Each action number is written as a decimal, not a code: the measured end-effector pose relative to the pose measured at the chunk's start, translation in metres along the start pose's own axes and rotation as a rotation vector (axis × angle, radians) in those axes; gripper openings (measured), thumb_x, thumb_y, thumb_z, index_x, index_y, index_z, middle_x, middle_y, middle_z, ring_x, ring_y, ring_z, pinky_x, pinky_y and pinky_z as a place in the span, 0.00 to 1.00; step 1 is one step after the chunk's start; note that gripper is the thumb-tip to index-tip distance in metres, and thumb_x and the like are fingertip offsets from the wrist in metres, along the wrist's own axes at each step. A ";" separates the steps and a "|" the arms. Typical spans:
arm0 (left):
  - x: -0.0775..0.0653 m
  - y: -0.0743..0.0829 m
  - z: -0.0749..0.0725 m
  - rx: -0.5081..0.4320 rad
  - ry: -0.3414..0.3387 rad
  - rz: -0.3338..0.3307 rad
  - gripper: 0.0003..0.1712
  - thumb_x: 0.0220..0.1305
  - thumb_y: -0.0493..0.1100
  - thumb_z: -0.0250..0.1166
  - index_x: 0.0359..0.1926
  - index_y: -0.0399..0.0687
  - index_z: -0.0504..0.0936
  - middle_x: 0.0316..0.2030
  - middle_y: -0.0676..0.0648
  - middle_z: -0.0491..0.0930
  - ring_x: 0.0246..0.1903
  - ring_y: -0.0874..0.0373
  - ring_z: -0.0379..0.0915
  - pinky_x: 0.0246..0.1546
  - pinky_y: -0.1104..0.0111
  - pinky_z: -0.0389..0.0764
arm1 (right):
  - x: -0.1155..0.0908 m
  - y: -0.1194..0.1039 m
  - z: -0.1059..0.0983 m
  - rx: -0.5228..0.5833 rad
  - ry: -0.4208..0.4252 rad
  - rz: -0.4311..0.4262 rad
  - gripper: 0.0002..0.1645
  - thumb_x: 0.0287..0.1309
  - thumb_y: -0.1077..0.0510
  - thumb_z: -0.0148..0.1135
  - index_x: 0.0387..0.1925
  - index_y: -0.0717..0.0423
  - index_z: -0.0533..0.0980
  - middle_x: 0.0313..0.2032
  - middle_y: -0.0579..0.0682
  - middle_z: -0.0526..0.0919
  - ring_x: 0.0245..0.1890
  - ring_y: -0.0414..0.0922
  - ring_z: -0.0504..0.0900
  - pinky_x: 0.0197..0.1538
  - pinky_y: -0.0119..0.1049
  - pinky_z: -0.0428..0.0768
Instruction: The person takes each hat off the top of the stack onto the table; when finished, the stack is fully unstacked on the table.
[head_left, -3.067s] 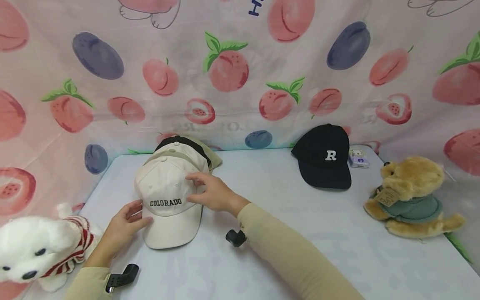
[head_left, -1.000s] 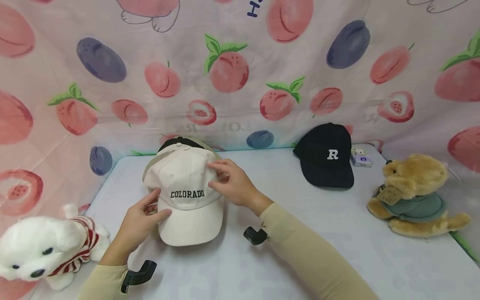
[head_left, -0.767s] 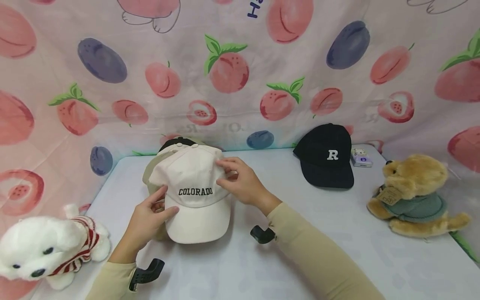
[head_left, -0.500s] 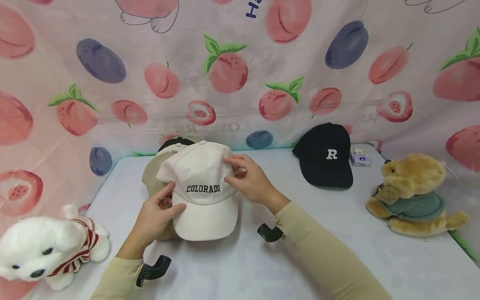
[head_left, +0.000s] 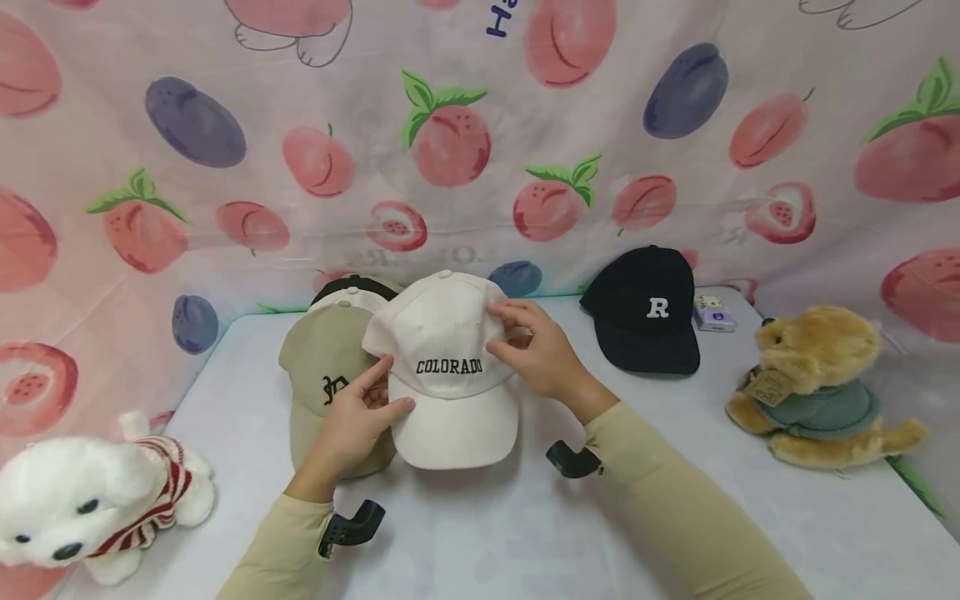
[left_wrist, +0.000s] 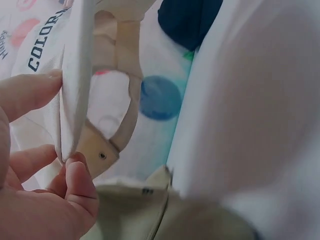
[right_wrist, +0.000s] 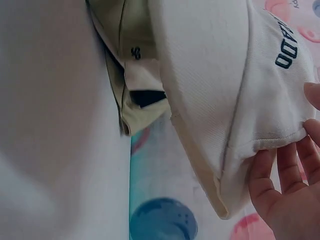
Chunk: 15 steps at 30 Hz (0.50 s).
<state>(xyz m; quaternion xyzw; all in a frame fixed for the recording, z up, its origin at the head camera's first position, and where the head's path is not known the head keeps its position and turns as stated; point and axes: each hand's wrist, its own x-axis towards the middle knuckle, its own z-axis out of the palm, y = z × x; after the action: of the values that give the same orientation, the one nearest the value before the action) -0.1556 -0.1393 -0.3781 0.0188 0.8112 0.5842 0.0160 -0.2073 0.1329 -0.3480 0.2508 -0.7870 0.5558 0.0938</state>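
A cream baseball cap (head_left: 453,333) lettered COLORADO hangs between both hands, brim toward me. At its left side, my left hand (head_left: 352,425) pinches the edge where brim and crown meet; the left wrist view shows thumb and fingers on either side of that edge, with the strap opening behind. My right hand (head_left: 551,354) pinches the crown's right side, and in the right wrist view the fingers curl under a fold of its fabric. Just left of it, partly behind my left hand, a khaki cap (head_left: 318,358) with a dark emblem fronts a row of caps.
Behind the khaki cap show a pale cap and a black cap (head_left: 352,286). A black cap with a white R (head_left: 641,317) sits at the back right, next to a small purple-and-white box (head_left: 715,313). Plush dogs, one white (head_left: 67,500) and one brown (head_left: 825,358), flank the white table (head_left: 480,542).
Both hands have carried the COLORADO cap rightward off the front of the row, uncovering the khaki cap and its emblem. The black R cap and the plush dogs stay in place.
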 end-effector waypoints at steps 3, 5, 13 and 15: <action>0.004 0.002 0.012 -0.033 -0.021 0.007 0.45 0.60 0.38 0.72 0.75 0.41 0.61 0.53 0.39 0.73 0.48 0.52 0.68 0.43 0.77 0.74 | -0.002 0.001 -0.009 -0.005 0.020 0.008 0.29 0.59 0.68 0.68 0.63 0.68 0.74 0.60 0.59 0.72 0.48 0.52 0.75 0.52 0.48 0.79; 0.007 0.003 0.019 -0.062 -0.035 0.016 0.45 0.60 0.36 0.72 0.75 0.40 0.61 0.57 0.39 0.72 0.51 0.51 0.67 0.46 0.76 0.73 | -0.003 0.001 -0.014 -0.003 0.033 0.017 0.29 0.59 0.69 0.68 0.62 0.68 0.74 0.60 0.59 0.72 0.48 0.51 0.74 0.52 0.48 0.79; 0.015 0.006 0.039 -0.093 -0.101 0.054 0.48 0.58 0.33 0.72 0.76 0.40 0.59 0.60 0.35 0.69 0.55 0.44 0.71 0.49 0.64 0.77 | -0.008 0.003 -0.035 -0.030 0.070 0.039 0.28 0.59 0.69 0.67 0.62 0.69 0.74 0.60 0.60 0.72 0.49 0.53 0.75 0.56 0.50 0.78; 0.017 0.007 0.043 -0.093 -0.127 0.051 0.48 0.57 0.34 0.72 0.76 0.43 0.59 0.62 0.36 0.68 0.54 0.44 0.74 0.47 0.64 0.79 | -0.010 0.004 -0.040 -0.047 0.084 0.043 0.28 0.59 0.69 0.67 0.61 0.69 0.74 0.60 0.60 0.72 0.50 0.53 0.74 0.57 0.51 0.78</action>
<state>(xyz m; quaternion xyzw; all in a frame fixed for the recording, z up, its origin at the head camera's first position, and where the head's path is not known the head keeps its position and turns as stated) -0.1704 -0.0951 -0.3850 0.0755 0.7799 0.6191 0.0535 -0.2062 0.1735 -0.3413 0.2081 -0.8004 0.5490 0.1206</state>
